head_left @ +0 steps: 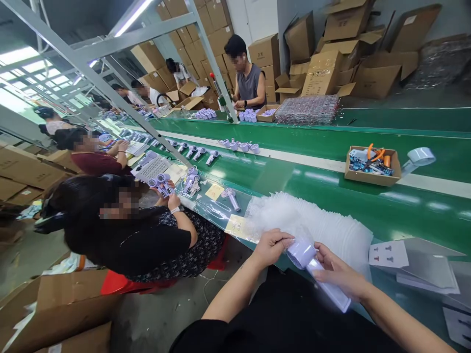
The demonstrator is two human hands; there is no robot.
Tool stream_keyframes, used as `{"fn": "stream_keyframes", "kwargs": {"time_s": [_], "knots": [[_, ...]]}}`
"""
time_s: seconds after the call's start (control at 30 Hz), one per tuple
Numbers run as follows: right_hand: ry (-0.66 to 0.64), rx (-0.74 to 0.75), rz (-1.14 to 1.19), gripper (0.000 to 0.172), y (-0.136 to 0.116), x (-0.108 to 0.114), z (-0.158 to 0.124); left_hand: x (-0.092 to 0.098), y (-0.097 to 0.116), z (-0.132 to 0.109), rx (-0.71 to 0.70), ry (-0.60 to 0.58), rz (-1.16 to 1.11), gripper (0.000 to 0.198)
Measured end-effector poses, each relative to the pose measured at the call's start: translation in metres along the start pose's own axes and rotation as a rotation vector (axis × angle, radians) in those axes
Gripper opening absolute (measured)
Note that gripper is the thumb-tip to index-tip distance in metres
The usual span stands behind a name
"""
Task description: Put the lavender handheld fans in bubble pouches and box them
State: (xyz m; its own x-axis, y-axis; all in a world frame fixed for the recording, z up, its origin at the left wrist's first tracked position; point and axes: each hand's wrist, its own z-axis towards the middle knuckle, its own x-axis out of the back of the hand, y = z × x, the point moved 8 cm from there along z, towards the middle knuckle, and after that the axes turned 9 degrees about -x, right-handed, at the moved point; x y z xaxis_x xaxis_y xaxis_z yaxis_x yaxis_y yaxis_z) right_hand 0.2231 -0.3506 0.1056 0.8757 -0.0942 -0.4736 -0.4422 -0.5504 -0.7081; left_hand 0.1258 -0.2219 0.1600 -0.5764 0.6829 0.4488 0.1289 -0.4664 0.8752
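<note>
A lavender handheld fan (302, 252) with a round head and a long handle is held between my two hands, low in front of me. My left hand (271, 246) pinches the top of its head, where clear film seems to cling. On the other side, my right hand (336, 274) is closed round the upper handle, which slants down to the right. Just beyond the hands, a long fanned row of translucent white bags (324, 225) lies on the green work surface (257, 171).
At the left a seated person holds fan parts (162, 185). Another lavender fan (231, 198) lies near yellow notes. A cardboard box of tools (373, 176) stands right, beyond the bags; printed cards (388, 253) lie nearer. Across the line, a person works beside stacked clear packaging (307, 110).
</note>
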Motion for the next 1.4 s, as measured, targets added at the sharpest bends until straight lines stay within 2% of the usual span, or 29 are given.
{"fn": "stream_keyframes", "kwargs": {"time_s": [0.1,0.2,0.3,0.43,0.57,0.7,0.77,0.87,1.03,1.1,1.17,1.27,1.33,1.4], "knots": [[0.01,0.019,0.027,0.083,0.006,0.002,-0.009,-0.012,0.011,0.006,-0.021,-0.059,-0.016,0.024],[0.017,0.019,0.101,0.07,0.008,0.002,-0.017,-0.018,0.028,0.01,-0.119,-0.086,0.058,0.023],[0.124,0.019,0.221,0.057,0.011,0.01,-0.026,-0.025,0.052,0.004,-0.333,-0.058,0.229,0.025],[0.217,0.028,0.363,0.047,0.025,0.012,-0.041,-0.042,0.076,-0.025,-0.596,0.07,0.493,0.024],[0.299,0.054,0.468,0.047,0.036,0.014,-0.057,-0.057,0.074,-0.041,-0.651,0.134,0.6,0.02],[0.4,0.046,0.505,0.047,0.039,0.022,-0.067,-0.065,0.072,-0.035,-0.637,0.17,0.582,0.016],[0.434,0.073,0.482,0.053,0.035,0.024,-0.069,-0.078,0.082,-0.03,-0.732,0.075,0.532,0.016],[0.47,0.071,0.431,0.06,0.033,0.023,-0.067,-0.105,0.096,-0.022,-0.85,-0.16,0.462,0.019],[0.584,0.0,0.384,0.03,0.047,0.03,-0.077,-0.124,0.106,-0.007,-0.753,-0.346,0.379,0.021],[0.622,-0.024,0.282,0.028,0.048,0.037,-0.092,-0.127,0.111,-0.004,-0.697,-0.434,0.271,0.022],[0.659,-0.06,0.061,0.034,0.042,0.044,-0.112,-0.122,0.105,0.007,-0.461,-0.438,0.123,0.021],[0.745,-0.012,-0.343,0.041,0.012,0.047,-0.149,-0.123,0.092,0.016,-0.062,-0.501,-0.07,0.018],[0.791,0.042,-0.503,0.04,-0.01,0.043,-0.17,-0.129,0.094,0.016,0.077,-0.596,-0.174,0.022],[0.809,0.079,-0.537,0.037,-0.027,0.037,-0.185,-0.13,0.098,0.019,0.144,-0.636,-0.253,0.029]]}}
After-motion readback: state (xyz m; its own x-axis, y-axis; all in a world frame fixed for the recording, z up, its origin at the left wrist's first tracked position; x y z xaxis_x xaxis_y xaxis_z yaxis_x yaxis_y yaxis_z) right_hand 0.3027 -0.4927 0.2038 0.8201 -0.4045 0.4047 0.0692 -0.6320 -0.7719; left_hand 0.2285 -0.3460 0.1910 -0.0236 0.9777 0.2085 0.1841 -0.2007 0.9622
